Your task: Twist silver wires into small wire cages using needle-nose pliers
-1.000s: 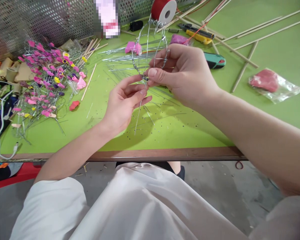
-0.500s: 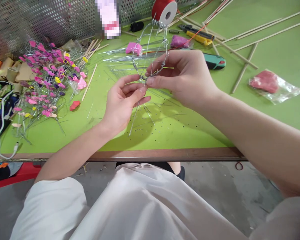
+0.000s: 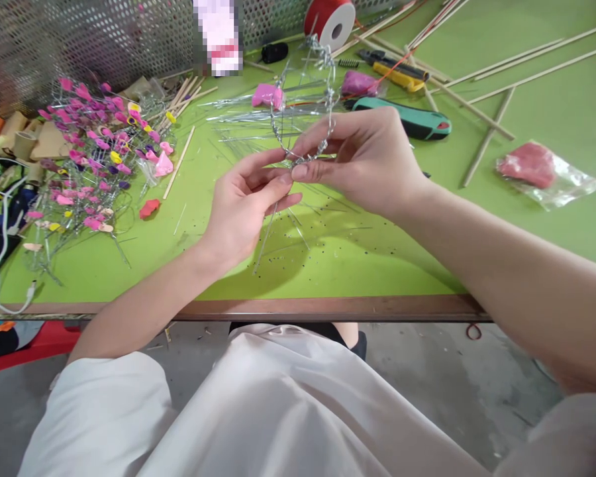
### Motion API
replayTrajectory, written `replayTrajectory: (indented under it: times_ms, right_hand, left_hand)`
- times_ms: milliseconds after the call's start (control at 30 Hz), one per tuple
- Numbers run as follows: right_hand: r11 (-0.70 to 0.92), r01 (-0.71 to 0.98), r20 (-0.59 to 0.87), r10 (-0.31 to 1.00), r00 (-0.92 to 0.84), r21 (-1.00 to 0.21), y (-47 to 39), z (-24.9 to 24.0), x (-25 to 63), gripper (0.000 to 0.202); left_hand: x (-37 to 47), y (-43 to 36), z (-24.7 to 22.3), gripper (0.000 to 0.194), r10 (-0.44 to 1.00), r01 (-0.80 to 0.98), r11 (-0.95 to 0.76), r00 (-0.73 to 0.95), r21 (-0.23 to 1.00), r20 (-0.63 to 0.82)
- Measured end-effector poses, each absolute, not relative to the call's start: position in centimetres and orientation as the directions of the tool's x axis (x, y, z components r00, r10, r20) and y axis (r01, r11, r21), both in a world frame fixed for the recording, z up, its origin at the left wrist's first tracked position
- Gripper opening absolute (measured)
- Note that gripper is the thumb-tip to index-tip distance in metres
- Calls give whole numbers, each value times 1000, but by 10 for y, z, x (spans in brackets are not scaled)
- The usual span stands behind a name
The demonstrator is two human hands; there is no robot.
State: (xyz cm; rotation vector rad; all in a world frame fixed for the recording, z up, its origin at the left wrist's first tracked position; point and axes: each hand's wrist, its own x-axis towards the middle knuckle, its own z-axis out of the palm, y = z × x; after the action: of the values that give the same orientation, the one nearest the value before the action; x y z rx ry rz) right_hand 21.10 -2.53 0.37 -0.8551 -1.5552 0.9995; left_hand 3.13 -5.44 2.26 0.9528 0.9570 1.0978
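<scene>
A ring of twisted silver wire [image 3: 330, 99] stands upright above the green table [image 3: 417, 265], held at its lower edge by both hands. My left hand [image 3: 248, 199] pinches the bottom of the ring between thumb and fingers. Close against it, my right hand [image 3: 362, 156] grips the lower right part of the ring, thumb and fingertips together. Thin wire ends point down below my left fingers. Behind the ring lie loose silver wires [image 3: 233, 119] and a pink clay lump [image 3: 268, 96].
Wire stems with pink, purple and yellow tips [image 3: 99, 146] are heaped at left. Further back are a red spool [image 3: 330, 23], a yellow cutter [image 3: 400, 76] and a teal-handled tool [image 3: 412, 119]. Wooden sticks [image 3: 489, 136] and a bagged pink lump [image 3: 529, 164] lie at right.
The wire ring has turned and looks narrower, its top shifted slightly right. My right hand has tilted a little, showing more of the teal-handled tool. Both hands keep their hold.
</scene>
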Motion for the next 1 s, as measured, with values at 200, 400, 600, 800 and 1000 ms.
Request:
replayTrajectory:
  times_ms: [200, 400, 600, 800, 1000]
  right_hand:
    - [398, 19, 390, 907, -161, -917, -27, 0, 210, 39]
    - [407, -8, 406, 910, -85, -913, -33, 1, 204, 37]
    - [384, -119, 393, 917, -72, -916, -42, 5, 198, 24]
    - [300, -92, 310, 943, -123, -950, -38, 3, 200, 24]
    - [329, -52, 332, 941, -68, -943, -38, -3, 199, 18]
  left_hand:
    - [30, -54, 23, 23, 975, -250, 174, 182, 953, -130]
    - [30, -52, 18, 21, 986, -249, 136, 127, 959, -106]
    - [30, -51, 15, 23, 987, -217, 113, 138, 970, -84]
    - [30, -46, 11, 32, 982, -192, 123, 164, 974, -91]
    - [29, -44, 9, 39, 986, -184, 101, 152, 978, -73]
